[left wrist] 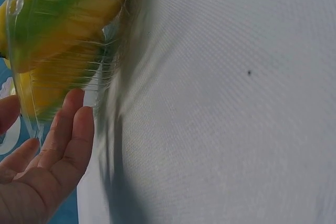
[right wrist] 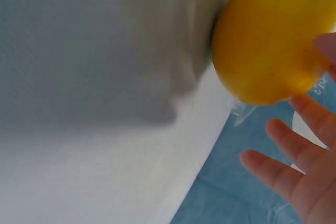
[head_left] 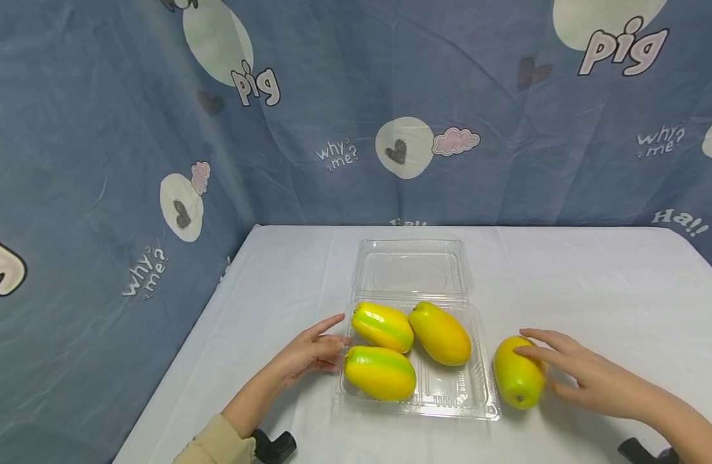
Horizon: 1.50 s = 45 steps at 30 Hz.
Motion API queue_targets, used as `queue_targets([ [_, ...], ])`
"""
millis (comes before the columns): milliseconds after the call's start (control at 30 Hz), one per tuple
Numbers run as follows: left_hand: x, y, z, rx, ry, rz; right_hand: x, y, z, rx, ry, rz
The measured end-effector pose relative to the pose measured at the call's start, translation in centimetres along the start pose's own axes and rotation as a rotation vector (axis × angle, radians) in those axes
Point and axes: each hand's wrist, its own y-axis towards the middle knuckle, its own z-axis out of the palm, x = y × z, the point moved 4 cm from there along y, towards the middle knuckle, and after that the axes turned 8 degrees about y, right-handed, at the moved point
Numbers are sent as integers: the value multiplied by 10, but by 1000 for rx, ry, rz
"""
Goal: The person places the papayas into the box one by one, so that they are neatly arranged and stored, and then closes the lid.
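A clear plastic clamshell box (head_left: 448, 390) lies unfolded on the white table. Inside it are three yellow-green mangoes: one at the back left (head_left: 383, 327), one at the front left (head_left: 381, 374) and one at the right (head_left: 441, 334). At the box's left edge is my left hand (head_left: 312, 353), its fingers extended beside the ribbed wall in the left wrist view. A fourth mango (head_left: 513, 380) lies on the table just right of the box. My right hand (head_left: 593, 377) reaches over it, fingers spread, with fingertips resting on its skin; its other fingers stand apart from it in the right wrist view.
The raised clear lid (head_left: 412, 267) extends behind the box. White cloth covers the table (head_left: 593, 277), and a blue printed curtain (head_left: 332, 96) hangs behind it and along the left. Black wrist straps (head_left: 274, 446) show near the front edge.
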Motion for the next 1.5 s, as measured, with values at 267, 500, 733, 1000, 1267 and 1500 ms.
queue_targets([
  [267,0,-1,0,-1,-1,-2,-5,4,8,-36,227,18],
  [500,-1,-2,1,-4,0,-2,-13,7,11,-87,212,85],
  [733,-1,-1,1,-2,-2,-3,-18,6,11,-139,192,3],
  [1000,-1,-1,1,2,-4,-5,-18,8,10,-157,196,-33],
  [1267,0,0,1,6,-7,1,-16,7,6,-129,229,12],
  [1500,0,0,0,4,-2,3,-7,14,-5,-163,217,79],
])
